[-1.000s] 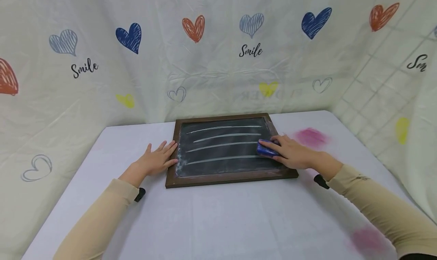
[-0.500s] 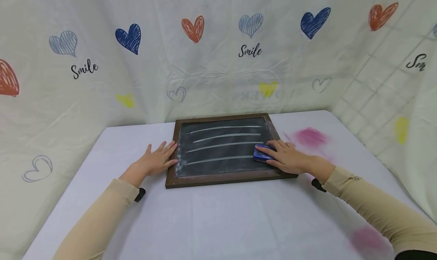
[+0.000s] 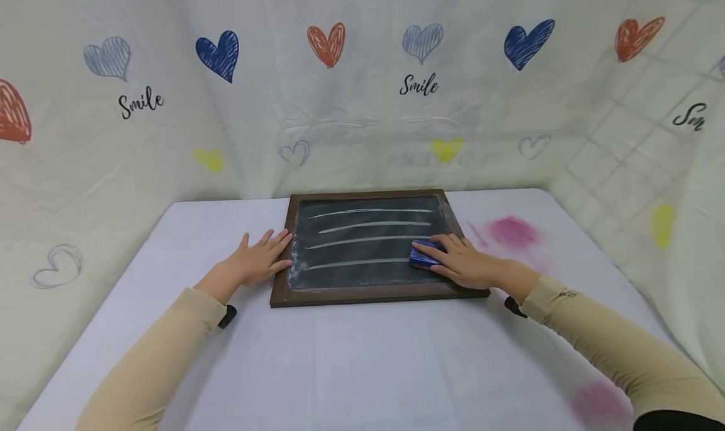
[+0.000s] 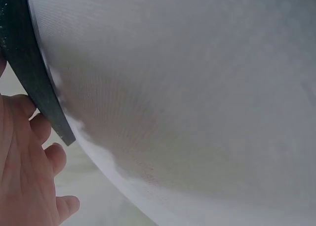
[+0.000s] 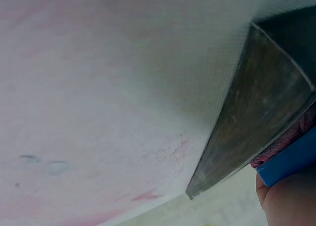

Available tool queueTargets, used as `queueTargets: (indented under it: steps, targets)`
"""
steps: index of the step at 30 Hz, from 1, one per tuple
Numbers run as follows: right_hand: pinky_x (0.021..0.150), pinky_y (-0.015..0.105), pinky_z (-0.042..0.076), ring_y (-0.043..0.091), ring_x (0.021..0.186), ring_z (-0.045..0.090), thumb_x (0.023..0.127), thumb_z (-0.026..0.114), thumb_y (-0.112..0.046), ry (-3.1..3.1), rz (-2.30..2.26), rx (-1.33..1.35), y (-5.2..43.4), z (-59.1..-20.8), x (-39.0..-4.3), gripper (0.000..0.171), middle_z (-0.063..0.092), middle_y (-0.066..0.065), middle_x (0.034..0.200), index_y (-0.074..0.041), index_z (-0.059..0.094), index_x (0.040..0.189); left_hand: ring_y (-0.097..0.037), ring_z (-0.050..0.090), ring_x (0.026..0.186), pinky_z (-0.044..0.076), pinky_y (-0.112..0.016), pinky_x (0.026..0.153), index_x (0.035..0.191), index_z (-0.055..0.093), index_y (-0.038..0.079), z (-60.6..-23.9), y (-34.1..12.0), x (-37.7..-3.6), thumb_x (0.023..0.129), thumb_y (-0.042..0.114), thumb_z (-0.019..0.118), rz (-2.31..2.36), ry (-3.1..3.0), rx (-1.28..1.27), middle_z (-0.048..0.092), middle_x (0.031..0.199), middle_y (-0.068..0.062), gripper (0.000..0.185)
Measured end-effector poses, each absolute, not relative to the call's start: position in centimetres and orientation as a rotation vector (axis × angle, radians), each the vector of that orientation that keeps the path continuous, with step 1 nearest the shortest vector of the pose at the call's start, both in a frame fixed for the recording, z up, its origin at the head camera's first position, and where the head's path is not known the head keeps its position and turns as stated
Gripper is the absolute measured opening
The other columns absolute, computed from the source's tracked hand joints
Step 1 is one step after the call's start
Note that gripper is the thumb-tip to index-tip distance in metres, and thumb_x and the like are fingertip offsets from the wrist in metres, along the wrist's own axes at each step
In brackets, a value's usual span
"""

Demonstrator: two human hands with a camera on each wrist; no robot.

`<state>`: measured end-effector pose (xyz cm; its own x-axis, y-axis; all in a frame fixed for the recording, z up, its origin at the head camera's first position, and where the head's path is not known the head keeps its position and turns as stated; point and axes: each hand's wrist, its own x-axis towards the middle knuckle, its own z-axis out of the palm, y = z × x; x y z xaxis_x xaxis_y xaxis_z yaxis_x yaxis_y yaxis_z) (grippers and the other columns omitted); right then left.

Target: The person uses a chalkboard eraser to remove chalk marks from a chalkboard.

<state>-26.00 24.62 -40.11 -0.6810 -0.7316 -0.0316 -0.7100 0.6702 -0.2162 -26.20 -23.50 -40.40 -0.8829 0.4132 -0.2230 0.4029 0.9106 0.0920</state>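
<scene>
A wooden-framed chalkboard (image 3: pixel 362 280) lies on the white-covered table, with several white chalk lines across its dark face. My right hand (image 3: pixel 467 263) grips a blue chalkboard eraser (image 3: pixel 421 255) against the board's right part, over the right end of the lowest line. In the right wrist view the eraser (image 5: pixel 291 157) shows a blue back and a dark pinkish pad beside the wooden frame (image 5: pixel 252 107). My left hand (image 3: pixel 255 261) rests with spread, straight fingers on the frame's left edge; the left wrist view shows these fingers (image 4: pixel 42 127) at the frame (image 4: pixel 34 63).
Pink smudges mark the tablecloth right of the board (image 3: pixel 514 231) and near the front right (image 3: pixel 600 403). A pale curtain (image 3: pixel 362 116) printed with hearts and "Smile" hangs behind the table (image 3: pixel 362 368). Dark wrist devices (image 3: pixel 228 316) sit under both cuffs.
My right hand has slid the eraser to the left and slightly down across the board. The left hand keeps its place on the frame. The head view has shifted slightly.
</scene>
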Motion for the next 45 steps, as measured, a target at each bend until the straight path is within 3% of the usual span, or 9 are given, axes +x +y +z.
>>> queueTargets:
  steps: [7, 17, 31, 45]
  targets:
    - [0.108, 0.065, 0.028, 0.046, 0.138, 0.032, 0.112, 0.043, -0.029, 2.728, -0.265, -1.201, 23.8, -40.1, -26.4, 0.056, 0.031, 0.024, 0.152, -0.018, 0.024, 0.164, -0.040, 0.009, 0.155, 0.003, -0.074, 0.114, 0.166, 0.014, 0.008, -40.6, -23.8, -25.9, 0.109, 0.053, 0.036, 0.049, 2.827, 0.599, 0.010, 0.171, -0.012, 0.076]
    - [0.105, 0.059, 0.033, 0.042, 0.137, 0.038, 0.112, 0.043, -0.031, 2.738, -0.220, -1.236, 21.9, -39.5, -26.9, 0.057, 0.034, 0.023, 0.153, -0.022, 0.024, 0.165, -0.040, 0.009, 0.155, 0.003, -0.074, 0.115, 0.166, 0.014, 0.009, -39.6, -23.3, -26.2, 0.110, 0.052, 0.038, 0.038, 2.836, 0.623, 0.012, 0.171, -0.012, 0.074]
    - [0.114, 0.062, 0.025, 0.043, 0.143, 0.032, 0.112, 0.043, -0.033, 2.630, -0.141, -1.235, 15.9, -38.8, -27.3, 0.061, 0.028, 0.023, 0.158, -0.025, 0.017, 0.167, -0.039, 0.008, 0.155, 0.002, -0.073, 0.115, 0.166, 0.014, 0.010, -39.7, -23.3, -26.4, 0.109, 0.052, 0.039, 0.013, 2.827, 0.611, 0.011, 0.171, -0.011, 0.075]
    - [0.114, 0.061, 0.028, 0.040, 0.143, 0.032, 0.113, 0.039, -0.034, 2.684, 0.106, -1.205, 10.9, -38.6, -26.2, 0.061, 0.030, 0.023, 0.157, -0.024, 0.012, 0.167, -0.039, 0.008, 0.155, 0.002, -0.073, 0.115, 0.166, 0.014, 0.009, -39.7, -23.1, -26.1, 0.109, 0.051, 0.038, 0.003, 2.818, 0.602, 0.011, 0.171, -0.012, 0.074]
